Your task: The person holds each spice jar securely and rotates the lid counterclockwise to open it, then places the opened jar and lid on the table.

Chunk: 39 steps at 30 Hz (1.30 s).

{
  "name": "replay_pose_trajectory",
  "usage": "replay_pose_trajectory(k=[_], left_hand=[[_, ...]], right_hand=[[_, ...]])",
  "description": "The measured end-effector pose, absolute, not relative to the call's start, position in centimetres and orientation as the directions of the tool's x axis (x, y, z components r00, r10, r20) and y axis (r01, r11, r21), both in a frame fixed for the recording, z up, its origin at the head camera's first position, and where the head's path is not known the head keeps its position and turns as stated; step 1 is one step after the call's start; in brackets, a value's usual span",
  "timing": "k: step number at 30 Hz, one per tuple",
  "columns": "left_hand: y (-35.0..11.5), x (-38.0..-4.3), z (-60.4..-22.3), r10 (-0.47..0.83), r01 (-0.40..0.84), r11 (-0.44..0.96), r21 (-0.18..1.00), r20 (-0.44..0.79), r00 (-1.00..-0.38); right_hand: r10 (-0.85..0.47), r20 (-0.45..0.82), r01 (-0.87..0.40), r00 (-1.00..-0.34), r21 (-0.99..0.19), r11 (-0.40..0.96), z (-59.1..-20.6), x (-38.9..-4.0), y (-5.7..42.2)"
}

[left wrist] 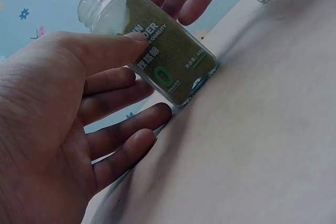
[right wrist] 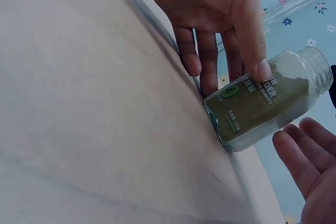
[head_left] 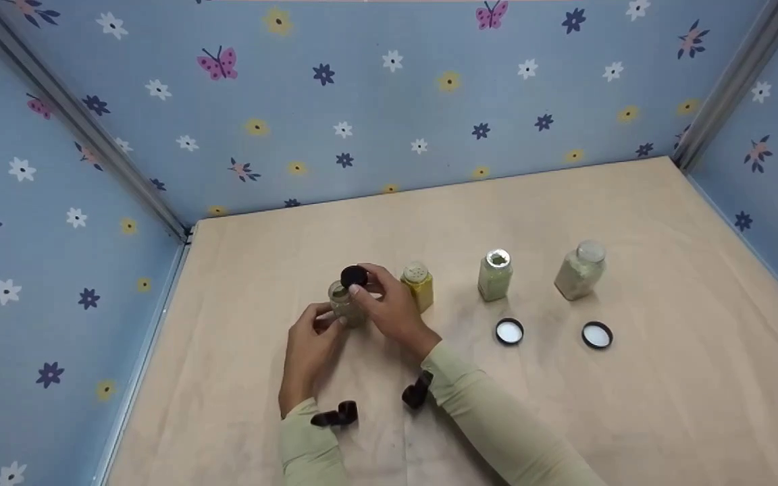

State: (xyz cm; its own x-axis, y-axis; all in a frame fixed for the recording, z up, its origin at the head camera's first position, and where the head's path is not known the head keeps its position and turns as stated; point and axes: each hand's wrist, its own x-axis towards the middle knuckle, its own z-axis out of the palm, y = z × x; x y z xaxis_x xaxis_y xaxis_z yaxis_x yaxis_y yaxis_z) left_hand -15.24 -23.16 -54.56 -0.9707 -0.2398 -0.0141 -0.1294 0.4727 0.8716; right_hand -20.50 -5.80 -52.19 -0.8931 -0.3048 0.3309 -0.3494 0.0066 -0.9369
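My left hand (head_left: 309, 344) grips a square glass spice jar (left wrist: 176, 56) of brownish-green powder, thumb on its label and fingers behind it. The jar's threaded mouth is uncovered in both wrist views, and its base meets the cloth. Just over the mouth, my right hand (head_left: 396, 310) pinches a black screw lid (head_left: 354, 276) between thumb and fingers. Only a dark edge of the lid shows in the right wrist view. Beside the right hand stands a jar of yellow powder (head_left: 421, 291) with a perforated shaker top, partly hidden by that hand.
To the right stand a jar of green contents (head_left: 495, 282) and a larger jar of pale green powder (head_left: 578, 273). Two black lids (head_left: 509, 331) (head_left: 597, 335) lie upturned before them. Flower-patterned panels (head_left: 389, 101) border the beige cloth (head_left: 666, 405).
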Motion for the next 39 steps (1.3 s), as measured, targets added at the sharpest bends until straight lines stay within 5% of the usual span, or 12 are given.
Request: replay_pose_trajectory(k=[18, 39], left_hand=[[-23.2, -15.5, -54.6, -0.237, -0.138, 0.479, 0.867, -0.024, -0.971], [-23.1, -15.3, -54.8, -0.237, -0.163, 0.442, 0.882, -0.060, -0.970]], right_hand=[[-0.210, 0.218, -0.223, -0.953, -0.975, 0.001, -51.9, -19.4, -4.9], [-0.284, 0.194, -0.189, -0.939, -0.981, -0.046, -53.4, -18.1, -3.6]])
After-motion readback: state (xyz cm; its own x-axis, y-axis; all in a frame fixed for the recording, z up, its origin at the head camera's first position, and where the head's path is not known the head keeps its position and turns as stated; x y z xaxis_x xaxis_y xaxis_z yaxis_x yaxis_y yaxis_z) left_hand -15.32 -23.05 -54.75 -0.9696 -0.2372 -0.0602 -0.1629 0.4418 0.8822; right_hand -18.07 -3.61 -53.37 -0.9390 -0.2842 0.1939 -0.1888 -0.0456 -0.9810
